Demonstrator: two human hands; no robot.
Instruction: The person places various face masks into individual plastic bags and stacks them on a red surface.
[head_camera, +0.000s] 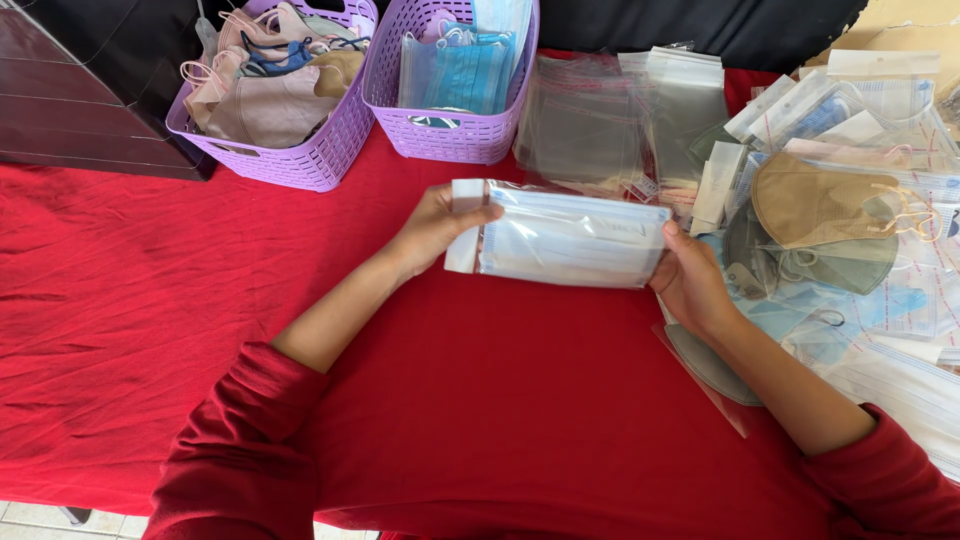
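Clear bag of pale blue face masks (572, 238) held level above the red tablecloth (130, 300) — both hands on it.
Left hand (432, 228) pinches the flap end, thumb on top; right hand (690, 280) grips the opposite end. Behind: two purple baskets (330, 150) of masks — to the right, a pile of bagged masks (850, 230).

The clear plastic bag (570, 238) held between the left hand (432, 228) and right hand (690, 285) is glossy, with soft pale fabric masks inside. The red tablecloth (130, 290) is matt woven cloth, lightly creased. The far lilac baskets (320, 150) are smooth moulded plastic. The stack of empty sleeves (600, 120) is shiny transparent film. On the right, the tan mask (810, 205) looks matt and fibrous.
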